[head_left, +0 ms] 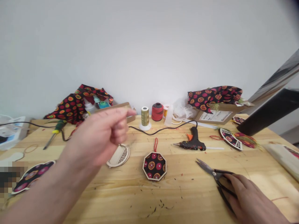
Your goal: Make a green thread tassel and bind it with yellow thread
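Note:
My left hand is raised over the left middle of the table, its fingers curled and pinched together. Whatever lies between the fingertips, if anything, is too small to see. Behind and below it, a round wooden frame with a lattice lies partly covered. At the lower right, my right hand grips the black handles of a pair of scissors, which lie on the table with blades pointing up and left. Between the hands sits an octagonal wooden-framed pendant with dark patterned fabric and a red cord loop.
At the back stand a gold thread spool and a red thread spool. A black glue gun lies right of centre, its cord running left. A screwdriver lies at left. Patterned fabric covers a cardboard box.

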A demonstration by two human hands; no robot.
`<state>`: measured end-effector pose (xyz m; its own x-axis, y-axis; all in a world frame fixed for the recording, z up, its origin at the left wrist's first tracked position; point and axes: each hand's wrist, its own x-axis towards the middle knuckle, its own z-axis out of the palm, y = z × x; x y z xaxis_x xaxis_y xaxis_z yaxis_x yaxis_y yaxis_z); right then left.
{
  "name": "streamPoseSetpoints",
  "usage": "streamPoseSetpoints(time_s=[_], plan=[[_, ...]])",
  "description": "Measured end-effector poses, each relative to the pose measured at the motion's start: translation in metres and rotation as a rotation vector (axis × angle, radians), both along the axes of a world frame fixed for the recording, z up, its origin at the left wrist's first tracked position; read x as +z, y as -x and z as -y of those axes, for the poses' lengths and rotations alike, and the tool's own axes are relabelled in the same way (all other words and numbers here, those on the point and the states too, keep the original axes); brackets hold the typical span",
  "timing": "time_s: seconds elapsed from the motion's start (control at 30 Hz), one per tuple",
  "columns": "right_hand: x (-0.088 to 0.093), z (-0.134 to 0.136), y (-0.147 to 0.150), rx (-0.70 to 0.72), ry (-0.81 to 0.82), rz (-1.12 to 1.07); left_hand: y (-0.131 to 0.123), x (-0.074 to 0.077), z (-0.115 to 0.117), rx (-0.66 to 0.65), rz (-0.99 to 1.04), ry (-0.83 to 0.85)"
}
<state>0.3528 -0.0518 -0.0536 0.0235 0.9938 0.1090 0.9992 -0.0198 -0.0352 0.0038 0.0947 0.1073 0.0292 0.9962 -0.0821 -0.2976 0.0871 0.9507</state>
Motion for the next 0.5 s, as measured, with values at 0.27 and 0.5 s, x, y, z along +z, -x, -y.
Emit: streamPoseSetpoints(time_s=[0.27,0.5], plan=[[0.032,-0.023,0.045,-0.167,-0.043,-0.652,0.012,-0.076,0.031,0.015,0.026,0.303],[0.098,-0.076,0.131,0.047,0.111,-1.146,0.009,-0.093,0.060,0.022,0.037,0.392]])
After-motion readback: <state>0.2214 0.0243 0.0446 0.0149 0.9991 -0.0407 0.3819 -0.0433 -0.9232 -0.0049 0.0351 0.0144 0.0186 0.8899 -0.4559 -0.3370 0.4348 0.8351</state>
